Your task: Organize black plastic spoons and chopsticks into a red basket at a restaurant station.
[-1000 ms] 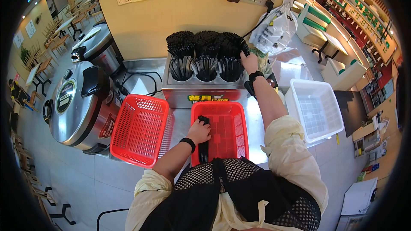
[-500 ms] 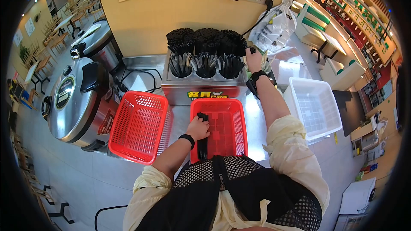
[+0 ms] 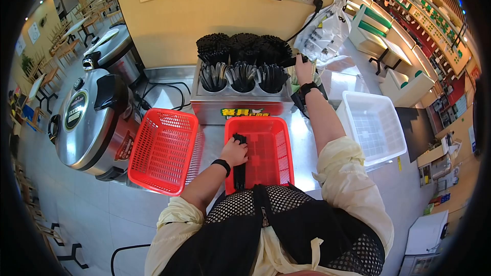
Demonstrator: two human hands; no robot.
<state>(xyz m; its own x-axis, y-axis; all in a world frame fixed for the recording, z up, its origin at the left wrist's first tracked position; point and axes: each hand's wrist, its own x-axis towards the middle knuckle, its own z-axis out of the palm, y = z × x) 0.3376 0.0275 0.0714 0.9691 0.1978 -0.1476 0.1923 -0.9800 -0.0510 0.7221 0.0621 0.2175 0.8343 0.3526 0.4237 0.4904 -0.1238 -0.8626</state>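
My left hand is closed around a bundle of black chopsticks, which lies lengthwise along the left side of the middle red basket. At the right end of the steel cutlery holder, my right hand grips dark ends that look like black chopsticks; the fingers partly hide them. The holder's back row is packed with upright black chopsticks. Its front cups hold spoons with black and pale handles. A greenish item beside my right hand is mostly covered.
Another red basket stands on the left, beside a large steel cooker. A white bin is on the right. Behind it are a plastic bag and a plugged-in black cable. A wall closes off the back.
The dark ends in my right hand now reach further left, towards the holder. My left hand stays on the chopsticks in the basket. The whole view has shifted slightly.
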